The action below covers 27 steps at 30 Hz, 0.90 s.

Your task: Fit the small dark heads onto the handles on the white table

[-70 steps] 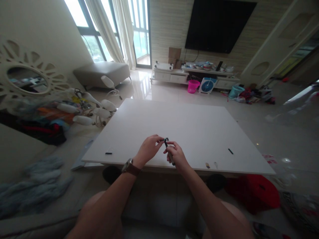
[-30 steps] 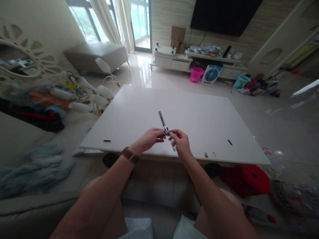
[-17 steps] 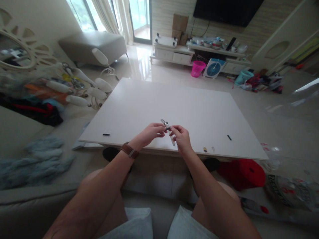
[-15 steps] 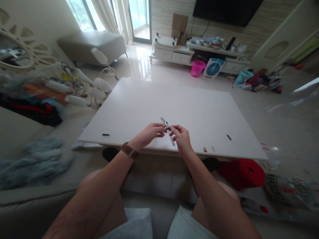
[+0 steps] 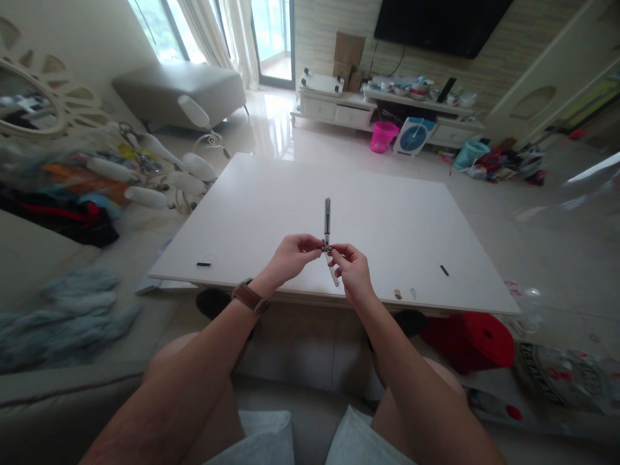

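Left hand (image 5: 290, 253) and right hand (image 5: 349, 269) meet fingertip to fingertip above the near edge of the white table (image 5: 397, 213), both pinched shut on a small metal folding tool (image 5: 328, 232). One slim arm of it stands upright above the fingers, another pokes down past the right fingers. Brown watch (image 5: 250, 296) on left wrist. Small black piece (image 5: 204, 264) lies near-left on the table, another black piece (image 5: 444, 270) right.

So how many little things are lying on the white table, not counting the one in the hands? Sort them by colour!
Black bits: 2, one near the left edge, one toward the right.
Small pale or brownish bits: 2, side by side near the front edge.
Total: 4
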Tool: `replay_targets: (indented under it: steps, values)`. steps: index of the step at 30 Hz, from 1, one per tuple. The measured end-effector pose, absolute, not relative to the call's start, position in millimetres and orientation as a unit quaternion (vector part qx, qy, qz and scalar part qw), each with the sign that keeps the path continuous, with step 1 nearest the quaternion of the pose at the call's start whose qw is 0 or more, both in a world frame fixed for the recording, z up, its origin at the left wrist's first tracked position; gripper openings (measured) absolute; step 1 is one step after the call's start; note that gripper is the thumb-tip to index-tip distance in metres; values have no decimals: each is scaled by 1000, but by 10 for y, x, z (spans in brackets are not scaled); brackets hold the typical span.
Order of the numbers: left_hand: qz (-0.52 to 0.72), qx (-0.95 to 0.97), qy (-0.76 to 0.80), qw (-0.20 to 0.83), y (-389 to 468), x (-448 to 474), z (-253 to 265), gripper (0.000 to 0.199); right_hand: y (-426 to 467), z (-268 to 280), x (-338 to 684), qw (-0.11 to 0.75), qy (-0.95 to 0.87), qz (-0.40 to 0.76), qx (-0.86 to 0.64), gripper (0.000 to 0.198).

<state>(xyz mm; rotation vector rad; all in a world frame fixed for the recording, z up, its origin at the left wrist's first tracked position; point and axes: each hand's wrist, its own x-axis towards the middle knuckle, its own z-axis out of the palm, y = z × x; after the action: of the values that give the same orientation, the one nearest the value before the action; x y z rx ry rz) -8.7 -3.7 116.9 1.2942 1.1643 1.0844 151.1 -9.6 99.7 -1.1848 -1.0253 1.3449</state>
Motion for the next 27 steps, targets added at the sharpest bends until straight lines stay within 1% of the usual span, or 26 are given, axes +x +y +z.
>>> replay_targets:
  steps: [4,11,27]
  values:
    - [444,589,493,462,-46,-89,1175,14,-98,989,1524,515,-424,560,-492,27]
    - [431,624,518,396,-80,-83,1214,15,-103,1025,1528,513,-405,569,-500,28]
    - [438,637,518,365,-102,-73,1238,13,-98,1031,1519,515,-388,573,-506,25]
